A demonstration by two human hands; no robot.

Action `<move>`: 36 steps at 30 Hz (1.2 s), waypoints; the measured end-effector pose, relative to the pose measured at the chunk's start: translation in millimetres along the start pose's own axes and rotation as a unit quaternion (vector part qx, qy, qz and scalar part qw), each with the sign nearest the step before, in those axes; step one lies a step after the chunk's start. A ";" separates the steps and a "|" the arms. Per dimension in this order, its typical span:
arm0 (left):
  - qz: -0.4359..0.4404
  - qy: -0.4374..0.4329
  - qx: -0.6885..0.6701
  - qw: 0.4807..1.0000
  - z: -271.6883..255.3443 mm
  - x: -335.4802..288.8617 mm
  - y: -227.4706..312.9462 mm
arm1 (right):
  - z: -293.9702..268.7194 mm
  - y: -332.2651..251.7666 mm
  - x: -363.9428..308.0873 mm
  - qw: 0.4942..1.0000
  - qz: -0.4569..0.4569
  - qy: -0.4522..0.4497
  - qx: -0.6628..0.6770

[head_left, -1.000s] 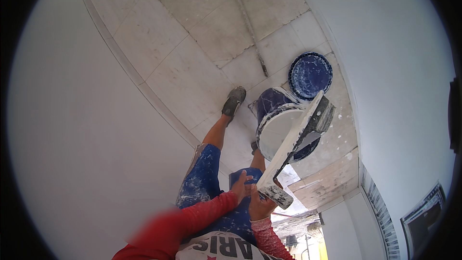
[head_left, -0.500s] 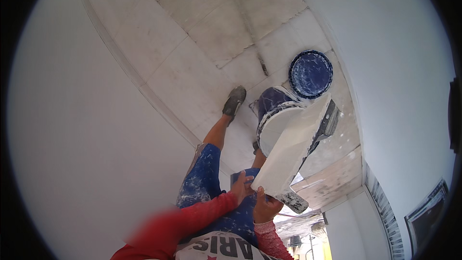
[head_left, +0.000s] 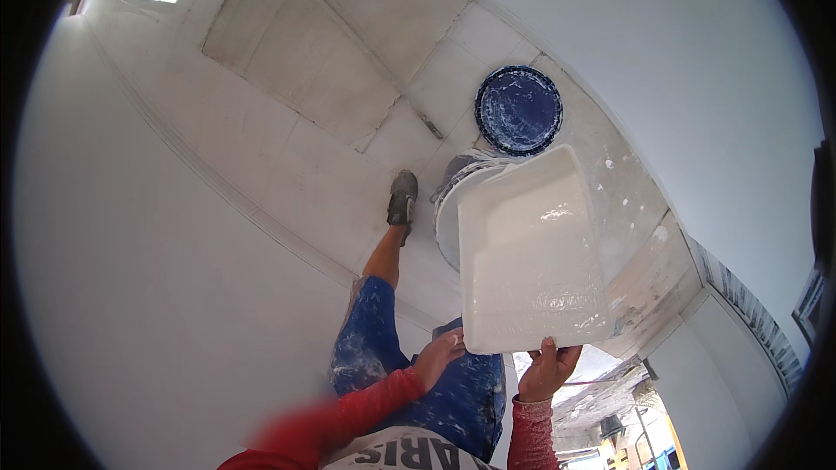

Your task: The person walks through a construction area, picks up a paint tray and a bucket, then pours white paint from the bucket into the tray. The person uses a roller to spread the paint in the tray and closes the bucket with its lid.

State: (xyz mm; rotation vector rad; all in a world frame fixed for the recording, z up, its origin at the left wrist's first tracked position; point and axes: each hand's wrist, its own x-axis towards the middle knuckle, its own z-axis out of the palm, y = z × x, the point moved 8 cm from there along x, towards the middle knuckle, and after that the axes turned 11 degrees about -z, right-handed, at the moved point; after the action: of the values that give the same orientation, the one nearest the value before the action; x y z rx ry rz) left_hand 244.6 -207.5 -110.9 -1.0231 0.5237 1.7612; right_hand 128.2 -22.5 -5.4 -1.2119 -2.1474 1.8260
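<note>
currently holding a rectangular white plastic paint tray point(head_left: 533, 252) at four o'clock from the middle of the view, its inside coated with glossy wet cream-white paint. gripping its near edge at six o'clock of the rim with the right hand point(head_left: 549, 370), thumb over the rim, the other fingers mostly hidden beneath. keeping the left hand point(head_left: 438, 359) close by the tray's near corner at about seven o'clock, fingers stretched toward it; cannot tell whether gripping or only touching. wearing paint-dusted red sleeves point(head_left: 379, 399) and white-smeared blue shorts point(head_left: 370, 322), the latter toward seven o'clock. seeing, behind the tray's nine-to-eleven o'clock side, a round paint-streaked bucket with a whitish rim point(head_left: 446, 222), partly covered from sight; cannot tell whether touching the tray. finding a round dark-blue lid smeared with white point(head_left: 520, 111) flat on the pale tiled floor point(head_left: 326, 152) at one o'clock, and a long thin pale pole point(head_left: 348, 30) lying at eleven o'clock. standing with a dark grey shoe point(head_left: 402, 198) near the middle.
</note>
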 end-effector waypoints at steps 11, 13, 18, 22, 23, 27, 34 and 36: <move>0.064 0.018 0.037 0.997 58.4 -52.0 -4.5 | -83.4 -19.8 -20.6 0.970 0.101 0.108 0.194; 0.070 0.027 0.036 0.996 59.3 -50.0 -2.7 | -83.0 -23.4 -26.8 0.970 0.108 0.112 0.186; 0.126 0.295 0.121 0.939 65.4 -72.2 34.9 | -76.7 -23.5 -35.0 0.971 0.103 0.057 0.209; 0.192 0.319 0.260 0.891 68.1 -87.9 100.6 | -110.6 28.3 -71.7 0.969 0.164 -0.161 0.086; 0.218 0.310 0.309 0.872 71.3 -90.3 115.5 | -134.2 58.8 -74.5 0.955 0.188 -0.229 0.028; 0.285 0.276 0.663 0.635 105.8 -110.1 155.5 | -225.4 116.7 -28.8 0.868 0.156 -0.368 -0.293; 0.174 0.252 0.529 0.792 57.2 -139.0 189.9 | -148.5 108.5 134.7 0.897 -0.028 -0.236 -0.372; 0.159 0.258 0.552 0.777 62.4 -150.4 201.8 | -90.4 111.9 160.3 0.889 -0.087 -0.263 -0.365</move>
State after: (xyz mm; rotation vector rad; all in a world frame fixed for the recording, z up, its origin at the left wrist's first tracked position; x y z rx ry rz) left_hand 59.8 -326.4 26.9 -0.5135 1.8918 1.0301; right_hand 122.2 143.5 -142.5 -0.5523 -3.3073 1.4014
